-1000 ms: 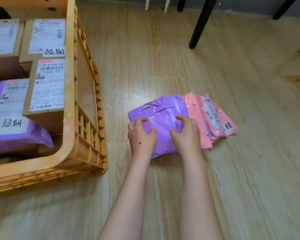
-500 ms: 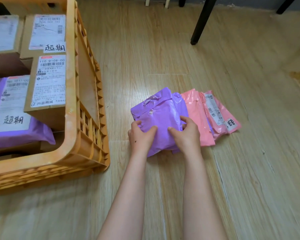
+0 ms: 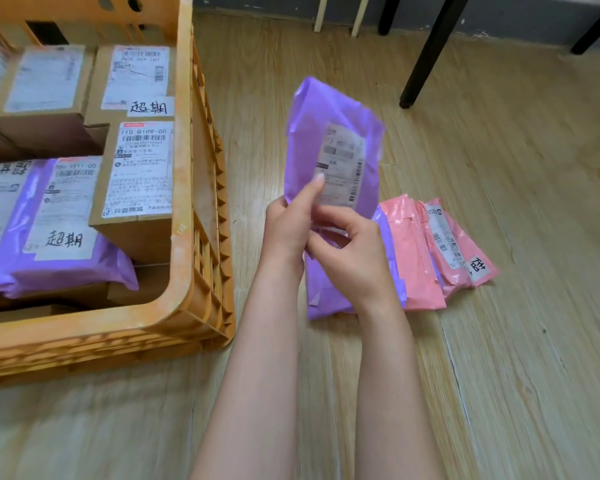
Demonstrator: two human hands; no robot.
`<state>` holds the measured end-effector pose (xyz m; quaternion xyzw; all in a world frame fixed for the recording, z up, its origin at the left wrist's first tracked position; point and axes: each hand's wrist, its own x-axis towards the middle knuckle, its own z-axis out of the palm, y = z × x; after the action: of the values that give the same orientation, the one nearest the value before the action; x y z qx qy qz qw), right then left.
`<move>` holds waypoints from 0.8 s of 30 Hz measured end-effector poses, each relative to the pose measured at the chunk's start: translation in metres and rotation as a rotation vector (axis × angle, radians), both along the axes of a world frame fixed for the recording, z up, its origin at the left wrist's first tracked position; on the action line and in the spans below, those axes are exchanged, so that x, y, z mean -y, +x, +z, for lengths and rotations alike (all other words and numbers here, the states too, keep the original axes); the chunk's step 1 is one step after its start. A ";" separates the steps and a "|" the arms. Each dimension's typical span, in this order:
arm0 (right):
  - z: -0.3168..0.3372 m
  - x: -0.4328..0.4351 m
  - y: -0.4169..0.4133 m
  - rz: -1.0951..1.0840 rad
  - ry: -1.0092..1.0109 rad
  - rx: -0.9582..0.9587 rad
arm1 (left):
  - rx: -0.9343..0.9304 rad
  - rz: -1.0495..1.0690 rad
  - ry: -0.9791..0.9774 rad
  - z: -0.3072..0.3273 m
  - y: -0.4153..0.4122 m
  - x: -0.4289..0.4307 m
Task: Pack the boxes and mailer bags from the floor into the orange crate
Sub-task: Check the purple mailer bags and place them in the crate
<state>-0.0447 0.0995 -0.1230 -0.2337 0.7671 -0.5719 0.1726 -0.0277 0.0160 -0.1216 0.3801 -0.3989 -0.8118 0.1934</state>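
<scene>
Both hands hold a purple mailer bag upright above the floor, its white label facing me. My left hand pinches its lower left edge, thumb on the label. My right hand grips its bottom end. Under them a second purple mailer lies on the floor. To its right lie pink mailers, overlapping, one of them labelled. The orange crate stands to the left, holding labelled cardboard boxes and purple mailers.
A black table leg stands on the wooden floor behind the mailers, with another black leg at the far right. White legs stand by the grey wall. Bare floor lies to the right.
The top purple mailer has been lifted off the pile and turned upright, so its label now faces me. Both hands rose with it. The view moved closer to the crate.
</scene>
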 end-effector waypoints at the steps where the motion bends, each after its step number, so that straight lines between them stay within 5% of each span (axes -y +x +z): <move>1: 0.005 0.000 -0.001 0.013 -0.047 0.013 | -0.018 0.018 -0.012 0.004 0.001 0.002; 7: 0.018 -0.018 -0.017 -0.385 -0.130 -0.203 | -0.031 0.062 -0.160 0.017 0.006 0.016; 10: 0.017 -0.024 -0.024 -0.485 -0.091 -0.105 | -0.080 0.071 -0.219 0.027 0.015 0.022; 15: 0.029 -0.022 -0.025 -0.401 -0.195 0.100 | -0.140 0.046 -0.312 0.048 0.031 0.023; 24: 0.101 0.024 -0.017 -0.196 -0.217 -0.051 | -0.098 0.220 -0.843 0.108 0.083 0.065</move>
<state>-0.0613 0.0752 -0.0222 -0.1896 0.7240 -0.6596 0.0699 0.0552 -0.0490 -0.0136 0.2692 -0.6428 -0.5698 0.4356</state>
